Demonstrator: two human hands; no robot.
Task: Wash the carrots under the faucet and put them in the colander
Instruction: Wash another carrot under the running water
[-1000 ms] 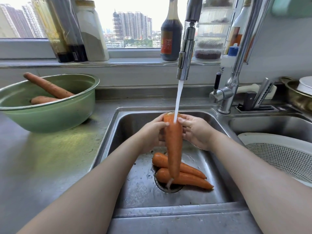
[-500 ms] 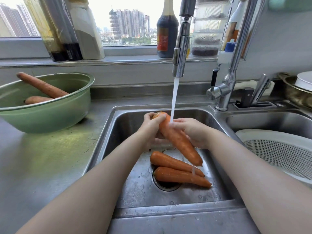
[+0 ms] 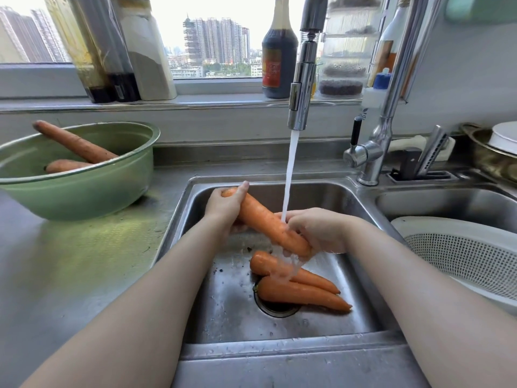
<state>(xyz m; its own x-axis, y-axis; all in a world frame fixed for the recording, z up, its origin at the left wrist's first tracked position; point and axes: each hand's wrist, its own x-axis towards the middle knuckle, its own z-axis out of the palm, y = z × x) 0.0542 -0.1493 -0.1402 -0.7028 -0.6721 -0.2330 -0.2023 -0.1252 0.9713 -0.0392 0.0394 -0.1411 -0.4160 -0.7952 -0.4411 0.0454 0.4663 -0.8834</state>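
A long orange carrot lies slanted over the left sink basin, under the water running from the faucet head. My left hand grips its thick upper end. My right hand is curled round its lower part, where the stream lands. Two wet carrots lie side by side on the basin floor over the drain. Two more carrots sit in the green bowl at the left. The white colander stands in the right basin with nothing showing inside it.
Bottles and jars line the windowsill behind the sink. The faucet's base and handle rise between the two basins, with a knife holder beside them. A metal pot with a white plate is at the far right. Steel counter lies to the left.
The held carrot swung from upright to slanted, thick end up left. My left hand went up and left along it and my right hand slid down toward its tip.
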